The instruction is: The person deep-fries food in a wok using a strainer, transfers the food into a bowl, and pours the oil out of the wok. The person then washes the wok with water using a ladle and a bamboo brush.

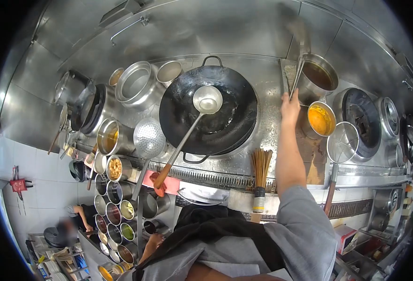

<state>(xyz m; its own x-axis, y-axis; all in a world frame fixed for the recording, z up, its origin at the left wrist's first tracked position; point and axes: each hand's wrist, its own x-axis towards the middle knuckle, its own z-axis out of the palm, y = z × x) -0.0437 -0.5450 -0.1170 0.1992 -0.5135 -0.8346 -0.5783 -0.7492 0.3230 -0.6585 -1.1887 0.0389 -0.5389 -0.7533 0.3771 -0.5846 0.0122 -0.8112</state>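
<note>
A: What is the setting?

B: A kitchen with a steel wall [234, 28] behind a steel bench [268, 112], seen from above through a round, curving lens.

A: What is at the centre?

B: A large black wok [173, 100] with two loop handles. A ladle [208, 100] has its bowl inside the wok; its handle crosses the near rim and ends in wood above a pink cloth [170, 184].

A: And the right hand?

B: The right hand [291, 107], arm stretched forward, is closed around some long, thin metal tongs [298, 75]. They point away from the person, next to a pot of brown liquid [320, 77]. A smaller pot of orange liquid [320, 120] is nearer the person.

A: The left hand?

B: The left hand [154, 243] is low, beside rows of small metal containers [114, 213]. It is partly hidden, so I cannot tell whether it grips anything.

A: Anything else nearby?

B: A perforated skimmer [149, 136] left of the wok, a bundled-stick brush [261, 171] at the bench's near edge, and a wire strainer [342, 142] farther right. Another person [85, 216] is at lower left.
</note>
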